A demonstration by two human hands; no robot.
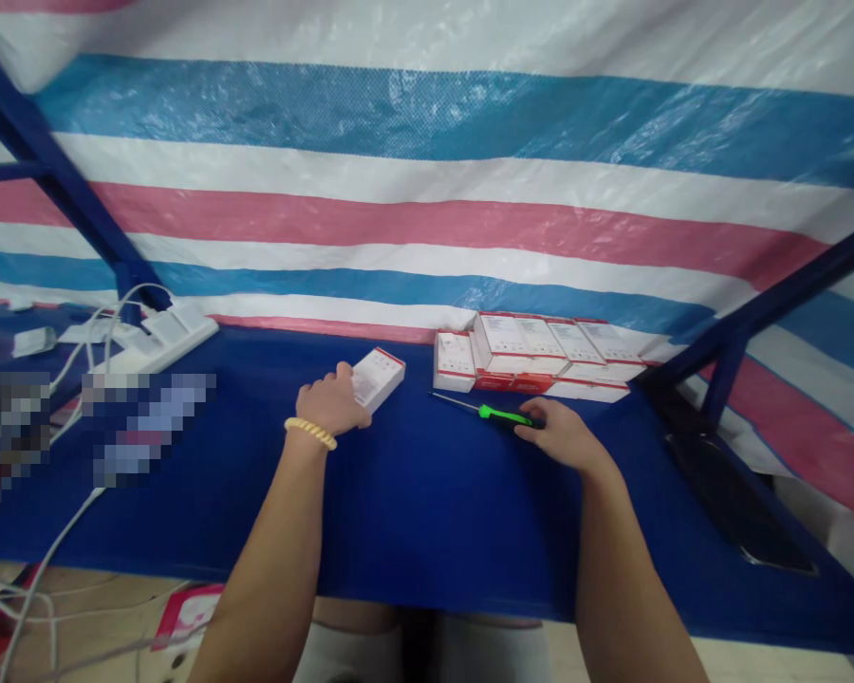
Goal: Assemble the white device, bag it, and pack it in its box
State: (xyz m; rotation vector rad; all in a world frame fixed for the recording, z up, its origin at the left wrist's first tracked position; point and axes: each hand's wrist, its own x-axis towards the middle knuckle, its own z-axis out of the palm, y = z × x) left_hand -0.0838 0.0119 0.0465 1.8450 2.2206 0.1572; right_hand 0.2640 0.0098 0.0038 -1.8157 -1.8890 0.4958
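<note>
My left hand (331, 402) is closed around the near end of a small white box (380, 376) with red edges, which rests at the middle of the blue table. A yellow twisted band (311, 433) circles that wrist. To the right, my right hand (556, 432) grips the black end of a green and black screwdriver (504, 415). The screwdriver's thin metal shaft points left, just in front of a row of stacked boxes. Its tip lies apart from the white box.
Several white and red boxes (521, 341) are stacked at the back right. A white power strip (157, 346) with cables stands at the back left. On the right lies a dark flat tray (736, 503). Blue frame posts flank the blue table (448, 531), with a striped sheet (427, 228) behind.
</note>
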